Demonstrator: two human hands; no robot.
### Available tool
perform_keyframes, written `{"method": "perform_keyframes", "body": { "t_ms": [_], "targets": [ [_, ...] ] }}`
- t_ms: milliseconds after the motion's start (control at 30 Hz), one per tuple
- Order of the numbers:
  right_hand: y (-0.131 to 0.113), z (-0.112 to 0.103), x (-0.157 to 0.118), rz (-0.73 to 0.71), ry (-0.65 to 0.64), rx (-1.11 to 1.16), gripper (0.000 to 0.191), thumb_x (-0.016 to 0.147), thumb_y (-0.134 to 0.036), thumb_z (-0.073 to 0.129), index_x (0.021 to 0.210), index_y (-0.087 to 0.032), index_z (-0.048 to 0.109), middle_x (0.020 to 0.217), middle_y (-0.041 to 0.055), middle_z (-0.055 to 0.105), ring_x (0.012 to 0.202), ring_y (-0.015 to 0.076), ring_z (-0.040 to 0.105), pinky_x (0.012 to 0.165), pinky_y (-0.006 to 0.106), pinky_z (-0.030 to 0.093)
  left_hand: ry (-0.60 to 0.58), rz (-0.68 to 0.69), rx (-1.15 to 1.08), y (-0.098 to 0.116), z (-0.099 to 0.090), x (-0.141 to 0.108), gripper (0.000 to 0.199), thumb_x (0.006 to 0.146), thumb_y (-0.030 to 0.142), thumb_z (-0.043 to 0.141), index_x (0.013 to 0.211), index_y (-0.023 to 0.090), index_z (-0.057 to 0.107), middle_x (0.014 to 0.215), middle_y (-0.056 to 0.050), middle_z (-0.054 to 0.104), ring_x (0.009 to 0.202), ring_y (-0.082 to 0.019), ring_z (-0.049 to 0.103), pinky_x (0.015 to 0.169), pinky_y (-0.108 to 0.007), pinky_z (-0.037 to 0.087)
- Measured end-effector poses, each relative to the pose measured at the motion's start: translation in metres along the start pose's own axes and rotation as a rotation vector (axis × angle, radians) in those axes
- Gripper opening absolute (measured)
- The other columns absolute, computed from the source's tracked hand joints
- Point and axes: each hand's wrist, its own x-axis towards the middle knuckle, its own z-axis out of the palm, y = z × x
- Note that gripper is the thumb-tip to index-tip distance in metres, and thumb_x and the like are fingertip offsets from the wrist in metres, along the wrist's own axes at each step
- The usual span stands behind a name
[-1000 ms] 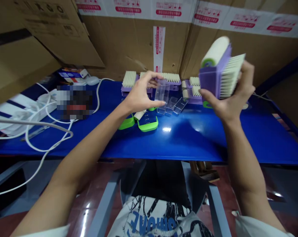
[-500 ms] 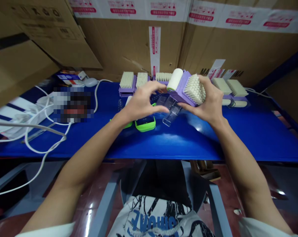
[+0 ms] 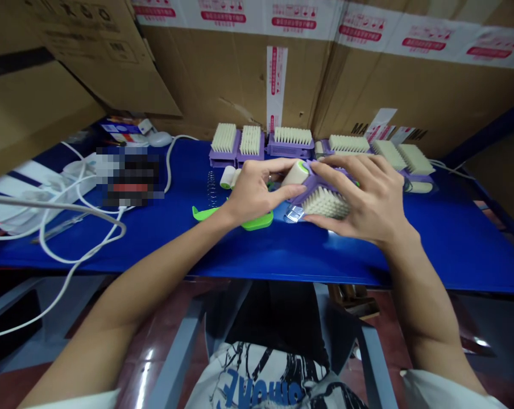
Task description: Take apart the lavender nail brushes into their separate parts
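Both hands are on a purple brush (image 3: pixel 325 200) with cream bristles and a cream roller (image 3: pixel 296 174) at its left end. The fingers of my left hand (image 3: pixel 259 187) close round the roller. My right hand (image 3: pixel 361 196) wraps over the brush body from the right, its thumb below the bristles. Just under the brush, a clear plastic piece (image 3: pixel 294 213) lies on the table. Green frames (image 3: pixel 257 221) lie partly behind my left hand, near a dark spring (image 3: pixel 212 189) and a small white roller (image 3: pixel 228 177).
Several purple brushes (image 3: pixel 290 142) stand along the back of the blue table (image 3: pixel 171 244), against a cardboard box (image 3: pixel 223 74). White cables (image 3: pixel 75 262) and a power strip (image 3: pixel 35 210) are at the left. A white mouse (image 3: pixel 160 139) lies behind them.
My left hand has moved right and closed on the roller. The brush has come lower and turned, bristles facing more downward, and my right hand has shifted over its top.
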Motion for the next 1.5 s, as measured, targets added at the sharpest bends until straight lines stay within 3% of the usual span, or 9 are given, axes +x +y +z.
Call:
{"method": "perform_keyframes", "body": {
  "t_ms": [100,200,333,433,633,767,1000,1333,1500],
  "targets": [
    [-0.004,-0.006,0.008,0.049,0.014,0.229,0.05,0.104,-0.062,0.071,0.136,-0.024,0.072,0.126,0.014,0.081,0.11,0.0334,0.078,0.092,0.052,0.064,0.005,0.123,0.134,0.005,0.011,-0.004,0.041,0.093,0.043,0.094,0.127,0.02,0.087,0.111,-0.008,0.088,0.094,-0.023,0.083,0.087,-0.035,0.068],
    [-0.011,-0.006,0.015,0.164,0.054,0.326,0.02,0.108,-0.047,0.067,0.109,-0.028,0.075,0.108,0.0093,0.08,0.099,0.0293,0.077,0.087,0.051,0.064,-0.012,0.264,0.217,0.009,0.021,-0.006,0.03,0.094,0.035,0.094,0.12,0.02,0.088,0.102,-0.006,0.086,0.085,-0.019,0.078,0.08,-0.033,0.063],
    [-0.015,0.008,0.019,0.12,0.197,0.373,0.012,0.102,-0.028,0.069,0.09,-0.026,0.07,0.09,0.0054,0.075,0.082,0.0232,0.073,0.072,0.041,0.062,-0.064,0.317,0.22,0.01,0.028,-0.007,0.014,0.098,0.032,0.09,0.1,0.019,0.085,0.089,-0.004,0.081,0.081,-0.019,0.074,0.075,-0.032,0.059],
    [-0.013,0.022,0.016,0.09,0.277,0.385,0.017,0.1,-0.027,0.073,0.084,-0.025,0.067,0.083,0.0034,0.073,0.074,0.0205,0.071,0.064,0.037,0.058,-0.083,0.318,0.214,0.008,0.028,-0.009,0.016,0.097,0.031,0.09,0.095,0.018,0.082,0.092,-0.005,0.082,0.083,-0.019,0.076,0.076,-0.032,0.06],
    [-0.014,0.028,0.009,0.14,0.334,0.362,0.02,0.102,-0.035,0.079,0.087,-0.027,0.068,0.081,0.004,0.073,0.074,0.0223,0.072,0.064,0.039,0.058,-0.042,0.352,0.203,0.003,0.028,-0.011,0.017,0.094,0.02,0.091,0.111,0.02,0.085,0.114,-0.008,0.088,0.101,-0.022,0.083,0.089,-0.035,0.066],
    [-0.018,0.022,0.009,0.147,0.315,0.276,0.018,0.104,-0.036,0.077,0.09,-0.029,0.069,0.08,0.004,0.073,0.072,0.0224,0.07,0.064,0.041,0.058,-0.04,0.357,0.168,0.0,0.029,-0.011,0.017,0.096,0.02,0.089,0.113,0.018,0.086,0.113,-0.009,0.087,0.103,-0.022,0.084,0.091,-0.035,0.067],
    [-0.022,0.028,0.0,0.147,0.252,0.066,0.031,0.102,-0.058,0.077,0.089,-0.03,0.069,0.08,0.0055,0.073,0.071,0.0259,0.066,0.067,0.048,0.058,-0.059,0.261,0.18,-0.008,0.029,-0.014,0.021,0.103,0.027,0.081,0.123,0.025,0.086,0.116,-0.006,0.086,0.101,-0.022,0.082,0.09,-0.039,0.066],
    [-0.015,0.026,-0.004,0.153,0.235,0.039,0.026,0.102,-0.055,0.078,0.097,-0.03,0.072,0.088,0.0065,0.076,0.076,0.0269,0.07,0.07,0.049,0.059,-0.045,0.246,0.18,-0.01,0.027,-0.014,0.026,0.099,0.028,0.086,0.125,0.025,0.087,0.12,-0.007,0.087,0.104,-0.023,0.083,0.093,-0.04,0.066],
    [-0.019,0.026,-0.003,0.124,0.316,0.002,0.022,0.1,-0.05,0.081,0.099,-0.03,0.072,0.088,0.006,0.077,0.073,0.0261,0.068,0.065,0.046,0.057,-0.02,0.296,0.176,-0.009,0.028,-0.015,0.031,0.097,0.021,0.088,0.128,0.025,0.086,0.12,-0.008,0.087,0.107,-0.024,0.083,0.095,-0.041,0.067]
  ]
}}
